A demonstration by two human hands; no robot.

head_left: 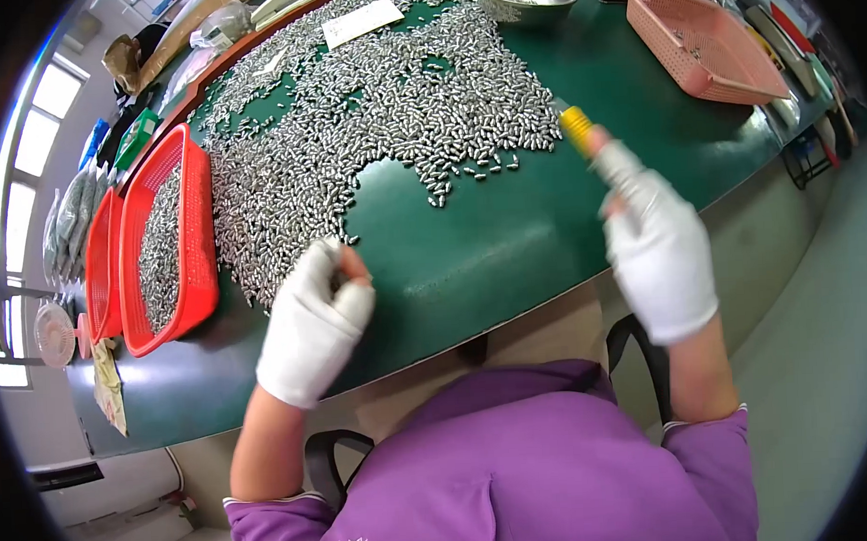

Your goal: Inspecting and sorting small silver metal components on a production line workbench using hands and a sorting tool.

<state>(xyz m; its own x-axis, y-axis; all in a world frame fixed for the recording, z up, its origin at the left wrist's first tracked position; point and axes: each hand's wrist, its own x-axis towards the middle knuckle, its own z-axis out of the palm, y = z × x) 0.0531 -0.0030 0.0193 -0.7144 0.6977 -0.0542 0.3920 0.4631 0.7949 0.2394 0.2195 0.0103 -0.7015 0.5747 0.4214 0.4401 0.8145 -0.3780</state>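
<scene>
A wide layer of small silvery metal pieces (368, 109) is spread over the green table. At its near left edge is my left hand (315, 319) in a white fingerless-tipped glove, with the fingers curled together. What lies between those fingers, if anything, is too small to make out. My right hand (660, 246), gloved the same way, is raised to the right of the pieces. It grips a yellow-handled tool (575, 127) whose short grey tip points toward the right edge of the layer. The rest of the handle is hidden in my fingers.
A red basket (198, 237) of the same pieces stands at the left, beside another red basket (100, 271). At the back are a metal bowl (529, 13) and a pink basket (701, 90). A white paper slip (363, 22) lies on the pieces. The green tabletop's (462, 260) near edge is before me.
</scene>
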